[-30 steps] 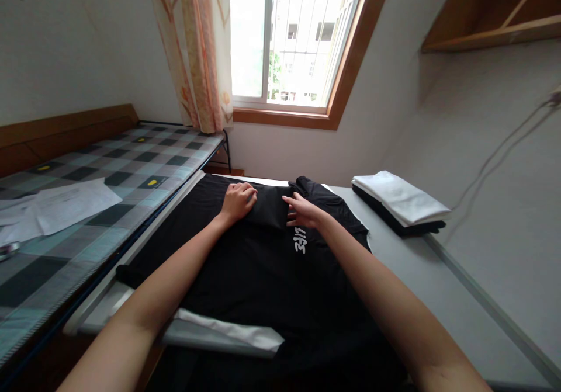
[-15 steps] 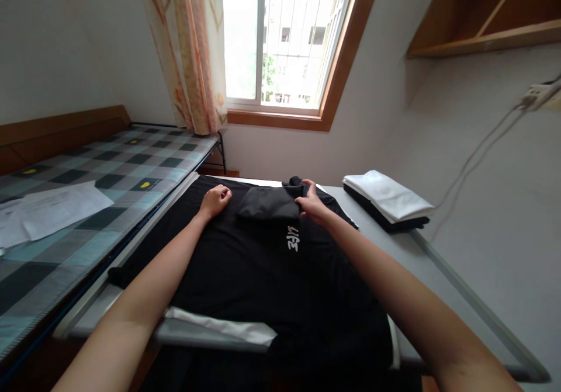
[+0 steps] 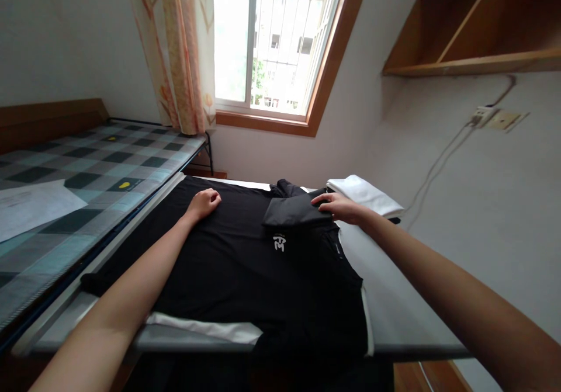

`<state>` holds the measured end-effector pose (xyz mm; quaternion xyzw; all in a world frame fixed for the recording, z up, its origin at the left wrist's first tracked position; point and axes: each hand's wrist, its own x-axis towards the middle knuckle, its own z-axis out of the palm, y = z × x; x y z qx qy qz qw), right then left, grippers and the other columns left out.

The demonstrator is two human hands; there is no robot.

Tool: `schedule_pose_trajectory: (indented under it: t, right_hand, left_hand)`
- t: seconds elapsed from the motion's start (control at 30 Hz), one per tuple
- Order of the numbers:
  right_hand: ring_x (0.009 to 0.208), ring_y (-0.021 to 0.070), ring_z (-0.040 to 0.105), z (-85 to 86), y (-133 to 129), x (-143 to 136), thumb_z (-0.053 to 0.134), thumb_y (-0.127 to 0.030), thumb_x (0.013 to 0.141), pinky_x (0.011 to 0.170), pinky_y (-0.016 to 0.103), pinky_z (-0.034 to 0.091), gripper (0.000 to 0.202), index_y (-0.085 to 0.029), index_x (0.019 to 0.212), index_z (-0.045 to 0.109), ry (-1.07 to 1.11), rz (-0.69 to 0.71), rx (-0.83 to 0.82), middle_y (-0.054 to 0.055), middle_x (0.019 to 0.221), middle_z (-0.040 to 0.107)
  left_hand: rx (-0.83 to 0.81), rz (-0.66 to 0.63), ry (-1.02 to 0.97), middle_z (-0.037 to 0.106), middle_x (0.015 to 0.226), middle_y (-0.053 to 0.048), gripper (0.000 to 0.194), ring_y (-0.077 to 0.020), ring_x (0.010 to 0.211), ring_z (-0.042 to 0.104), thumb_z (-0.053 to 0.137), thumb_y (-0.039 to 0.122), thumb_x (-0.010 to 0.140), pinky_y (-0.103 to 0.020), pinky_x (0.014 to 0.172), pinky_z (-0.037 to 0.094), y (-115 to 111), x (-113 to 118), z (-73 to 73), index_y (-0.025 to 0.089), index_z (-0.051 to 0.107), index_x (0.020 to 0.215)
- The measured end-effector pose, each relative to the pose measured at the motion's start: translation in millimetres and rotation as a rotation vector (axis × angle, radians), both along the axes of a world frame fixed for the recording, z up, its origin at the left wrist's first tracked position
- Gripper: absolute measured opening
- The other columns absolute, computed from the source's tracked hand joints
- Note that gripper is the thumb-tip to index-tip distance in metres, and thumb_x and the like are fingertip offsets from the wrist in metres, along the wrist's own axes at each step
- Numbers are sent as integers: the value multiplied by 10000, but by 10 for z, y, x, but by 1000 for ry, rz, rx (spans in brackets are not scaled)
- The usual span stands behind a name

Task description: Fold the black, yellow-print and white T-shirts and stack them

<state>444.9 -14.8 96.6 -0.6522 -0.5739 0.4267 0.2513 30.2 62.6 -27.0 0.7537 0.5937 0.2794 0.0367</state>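
A black T-shirt (image 3: 219, 281) with white lettering lies spread over the grey-white table. My left hand (image 3: 204, 204) rests on its far left part, fingers curled in with nothing visible in them. My right hand (image 3: 335, 206) grips the right end of a dark grey folded piece (image 3: 293, 212), which looks like folded fabric. That piece is above the shirt's upper part and covers some of the lettering. Behind it shows a bunched black sleeve (image 3: 287, 188). Beyond my right hand, a folded white cloth (image 3: 366, 193) lies on something black, partly hidden by my arm.
At the left stands a bed with a checked mattress (image 3: 144, 173), papers (image 3: 39, 205) lying on it. A curtain (image 3: 179, 59) hangs beside the barred window (image 3: 280, 47). The table's (image 3: 390, 310) right part borders a wall with a socket (image 3: 482, 116) and hanging cables.
My right hand has moved the dark grey piece to the right, nearer the white cloth, uncovering the collar. My left hand stays on the shirt. The view has turned to the right.
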Motion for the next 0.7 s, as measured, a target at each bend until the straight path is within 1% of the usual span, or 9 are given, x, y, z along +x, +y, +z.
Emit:
schedule_pose_trajectory:
  t: [0.07,0.1,0.23,0.33,0.43,0.5,0.57,0.63,0.7]
  right_hand:
    - [443,56,452,251,1,115,632,-54,708,364,146,325,201,-159,834,748,-79,10,49,-11,588,559]
    - [449,52,467,392,6,174,637,-56,710,374,140,335,176,-153,799,753,-105,18,63,2,600,583]
    - [472,59,538,886,36,335,672,-58,713,421,140,393,123,-135,744,762,-179,25,5,46,646,659]
    - [460,34,538,1124,84,408,689,-75,732,461,139,384,76,-98,743,761,-263,-55,17,74,672,690]
    - [445,-19,492,1297,165,575,542,-102,851,505,179,317,224,-31,840,755,-292,-162,130,80,645,684]
    - [460,-34,473,1365,232,755,432,-99,895,516,236,296,317,-2,914,734,-169,-330,363,87,656,681]
    - [514,-10,505,1348,301,956,424,-73,904,540,247,341,319,-24,1039,710,-9,-533,619,109,794,706]
    - [602,35,543,1206,361,1138,484,-19,885,573,236,427,359,-98,1195,647,104,-657,759,119,976,694]
    - [680,65,560,934,397,1268,530,-10,870,613,249,494,401,-154,1236,606,228,-735,791,101,1039,666]
  left_hand:
    - [1,-1,2,695,894,-70,283,-225,835,639,448,363,847,-298,757,458,11,-4,-14,214,675,767]
    - [1,-1,3,694,896,-69,283,-225,832,639,448,363,847,-298,753,457,16,-5,-19,214,674,766]
    - [8,-7,8,690,899,-64,285,-222,815,641,444,361,852,-295,740,456,28,-6,-30,218,674,764]
    - [14,-10,7,690,902,-59,281,-217,814,641,447,354,852,-288,736,455,30,-3,-32,220,678,766]
    - [10,2,13,690,898,-57,280,-213,810,640,445,353,854,-280,725,451,25,2,-28,221,679,776]
    - [4,4,18,689,897,-56,286,-208,804,637,439,357,858,-278,724,449,20,5,-23,220,678,782]
    - [-1,0,26,686,897,-59,297,-206,804,634,432,366,862,-278,727,447,17,6,-19,214,677,789]
    - [-6,-2,38,682,898,-62,310,-205,808,632,425,375,867,-279,728,446,17,5,-18,208,677,799]
    - [-9,-1,45,679,905,-62,319,-203,810,630,417,376,873,-279,726,443,21,2,-20,204,677,808]
